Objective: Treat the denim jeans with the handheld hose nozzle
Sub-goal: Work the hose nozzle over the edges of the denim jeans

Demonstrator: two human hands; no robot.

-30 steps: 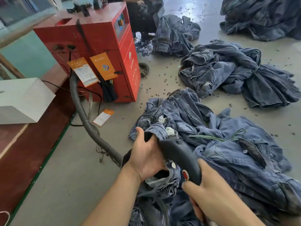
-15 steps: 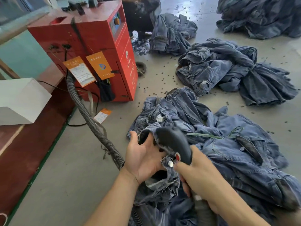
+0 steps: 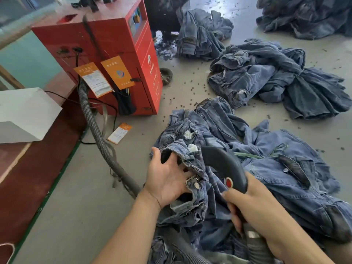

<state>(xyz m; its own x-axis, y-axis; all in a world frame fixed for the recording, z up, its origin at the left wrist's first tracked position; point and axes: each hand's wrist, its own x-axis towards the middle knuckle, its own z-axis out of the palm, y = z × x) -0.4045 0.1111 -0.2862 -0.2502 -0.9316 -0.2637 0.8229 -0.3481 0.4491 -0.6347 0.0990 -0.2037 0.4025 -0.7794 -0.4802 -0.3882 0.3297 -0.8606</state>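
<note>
While the left hand [image 3: 167,180] is gripping the waistband of the crumpled blue denim jeans [image 3: 192,164] on the floor, the right hand [image 3: 253,208], clamped on the curved black hose nozzle [image 3: 224,164], is best keeping its tip close above the opened fabric

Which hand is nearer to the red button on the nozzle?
Right. The right hand grips the nozzle just below the red button; the left hand holds the jeans beside it.

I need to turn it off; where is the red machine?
In the head view, the red machine stands on the floor at upper left, beyond the left hand, its grey hose trailing toward the jeans.
</note>
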